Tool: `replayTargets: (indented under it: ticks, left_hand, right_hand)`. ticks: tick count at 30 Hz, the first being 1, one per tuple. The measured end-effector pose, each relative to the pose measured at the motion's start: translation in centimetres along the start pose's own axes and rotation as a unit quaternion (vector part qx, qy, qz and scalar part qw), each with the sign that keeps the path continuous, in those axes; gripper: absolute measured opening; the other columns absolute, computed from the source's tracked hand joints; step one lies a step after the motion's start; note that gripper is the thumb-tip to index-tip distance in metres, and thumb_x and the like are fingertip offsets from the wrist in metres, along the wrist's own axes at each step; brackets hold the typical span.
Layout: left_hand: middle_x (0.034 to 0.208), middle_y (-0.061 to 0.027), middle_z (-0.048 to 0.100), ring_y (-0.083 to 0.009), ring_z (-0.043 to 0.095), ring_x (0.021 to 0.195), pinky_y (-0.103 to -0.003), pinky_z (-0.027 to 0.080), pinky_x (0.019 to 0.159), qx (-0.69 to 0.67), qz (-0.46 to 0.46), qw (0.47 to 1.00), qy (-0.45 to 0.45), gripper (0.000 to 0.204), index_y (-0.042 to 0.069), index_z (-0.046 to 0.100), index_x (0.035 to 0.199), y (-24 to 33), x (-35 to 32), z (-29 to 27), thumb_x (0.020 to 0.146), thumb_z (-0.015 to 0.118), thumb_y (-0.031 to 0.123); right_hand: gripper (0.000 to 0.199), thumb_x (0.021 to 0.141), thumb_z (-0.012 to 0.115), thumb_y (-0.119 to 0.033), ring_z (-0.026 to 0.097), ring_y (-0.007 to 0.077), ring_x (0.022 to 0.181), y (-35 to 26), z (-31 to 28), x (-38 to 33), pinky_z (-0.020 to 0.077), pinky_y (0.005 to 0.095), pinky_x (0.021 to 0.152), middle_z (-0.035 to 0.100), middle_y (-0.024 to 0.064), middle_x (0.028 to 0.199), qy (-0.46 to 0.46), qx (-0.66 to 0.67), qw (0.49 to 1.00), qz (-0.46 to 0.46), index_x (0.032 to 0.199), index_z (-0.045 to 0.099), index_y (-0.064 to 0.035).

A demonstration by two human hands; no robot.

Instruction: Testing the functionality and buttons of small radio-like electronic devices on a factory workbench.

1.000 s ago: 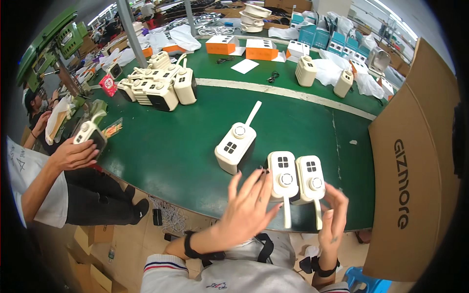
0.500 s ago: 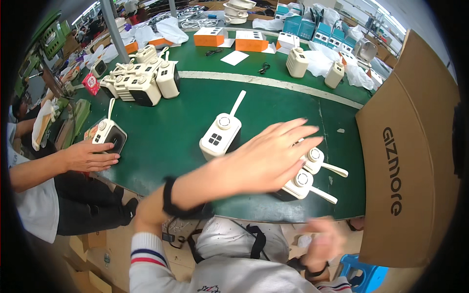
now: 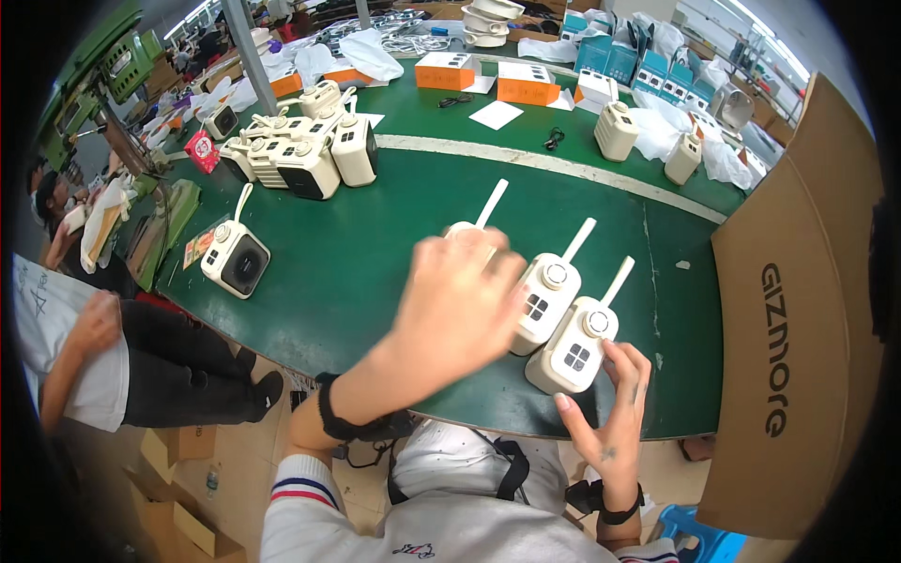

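Three cream portable speakers with wrist straps stand in a slanting row on the green bench in front of me. My left hand [image 3: 460, 296] is slightly blurred, its fingers curled over the leftmost speaker [image 3: 492, 201], hiding most of it. Beside it, the middle speaker [image 3: 547, 291] shows its dial and four dark buttons, strap pointing away from me. My right hand [image 3: 615, 399] holds the nearest speaker [image 3: 574, 355], thumb at its near lower corner and fingers along its right side.
A co-worker's hand [image 3: 94, 322] is at the left, beyond a lone speaker [image 3: 236, 263]. Several speakers [image 3: 310, 161] are clustered at the back left. Orange-and-white boxes [image 3: 526, 84] line the far side. A tall cardboard box [image 3: 788, 310] borders the bench at right.
My left hand has moved left from the two right-hand speakers. Their straps now point away from me. My right hand has come up onto the nearest one. The co-worker's hand has left the lone speaker.
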State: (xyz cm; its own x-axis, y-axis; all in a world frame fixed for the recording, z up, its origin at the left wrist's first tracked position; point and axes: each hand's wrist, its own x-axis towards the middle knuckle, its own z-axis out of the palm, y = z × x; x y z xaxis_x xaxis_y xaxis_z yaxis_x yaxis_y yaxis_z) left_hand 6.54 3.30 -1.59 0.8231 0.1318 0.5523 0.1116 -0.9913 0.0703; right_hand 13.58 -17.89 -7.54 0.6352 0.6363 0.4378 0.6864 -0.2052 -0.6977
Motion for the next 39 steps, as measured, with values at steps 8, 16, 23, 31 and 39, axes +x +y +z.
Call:
replayTargets:
  ticks: [8, 16, 23, 31, 39]
  left_hand:
    - [0.127, -0.0220, 0.047, -0.0376, 0.047, 0.116, -0.040, 0.038, 0.100, -0.371, -0.148, 0.910, -0.113, 0.051, 0.013, 0.046, 0.136, -4.4, -1.4, 1.1, 0.086, 0.058, 0.017]
    - [0.119, -0.0206, 0.056, -0.0384, 0.041, 0.124, -0.044, 0.040, 0.099, -0.274, -0.187, 0.937, -0.111, 0.052, 0.018, 0.057, 0.123, -1.4, -3.4, 0.5, 0.075, 0.073, 0.027]
    - [0.123, -0.0254, 0.049, -0.0421, 0.048, 0.116, -0.045, 0.046, 0.093, -0.262, -0.201, 0.938, -0.109, 0.059, 0.018, 0.056, 0.125, -1.2, -4.8, -0.1, 0.070, 0.077, 0.026]
    - [0.142, -0.0266, 0.026, -0.0452, 0.040, 0.125, -0.047, 0.045, 0.095, -0.295, -0.215, 0.931, -0.028, 0.090, 0.016, 0.026, 0.144, -2.5, -5.9, 0.3, 0.071, 0.079, 0.029]
    - [0.130, -0.0257, 0.043, -0.0397, 0.041, 0.123, -0.045, 0.033, 0.103, 0.222, -0.332, 0.892, 0.210, 0.076, 0.003, 0.036, 0.137, -21.9, -17.4, -7.2, 0.072, 0.073, 0.020]
  right_hand:
    - [0.079, 0.077, 0.074, -0.013, 0.041, 0.0362, 0.126, 0.6, 2.6, 2.3, 0.0415, 0.0414, 0.100, 0.029, 0.0294, 0.139, -0.043, 0.170, 0.981, 0.079, 0.138, 0.024, -0.0004]
    - [0.074, 0.074, 0.078, -0.012, 0.051, 0.0379, 0.118, 2.2, 2.6, 2.7, 0.0452, 0.0397, 0.096, 0.034, 0.0319, 0.138, -0.023, 0.118, 0.993, 0.006, 0.130, 0.032, 0.0027]
    - [0.076, 0.069, 0.082, -0.019, 0.051, 0.0377, 0.118, 1.9, 3.2, 3.1, 0.0458, 0.0402, 0.095, 0.037, 0.0289, 0.137, -0.016, 0.093, 0.995, 0.034, 0.127, 0.038, 0.0038]
    - [0.081, 0.067, 0.080, -0.013, 0.042, 0.0365, 0.126, 2.6, 2.9, 2.7, 0.0371, 0.0406, 0.103, 0.038, 0.0265, 0.138, -0.022, 0.078, 0.996, 0.042, 0.133, 0.036, 0.0022]
    - [0.081, 0.068, 0.076, -0.019, 0.039, 0.0325, 0.129, 2.0, 1.4, 1.7, 0.0364, 0.0431, 0.101, 0.031, 0.0201, 0.144, 0.015, 0.144, 0.987, 0.070, 0.135, 0.036, -0.0011]
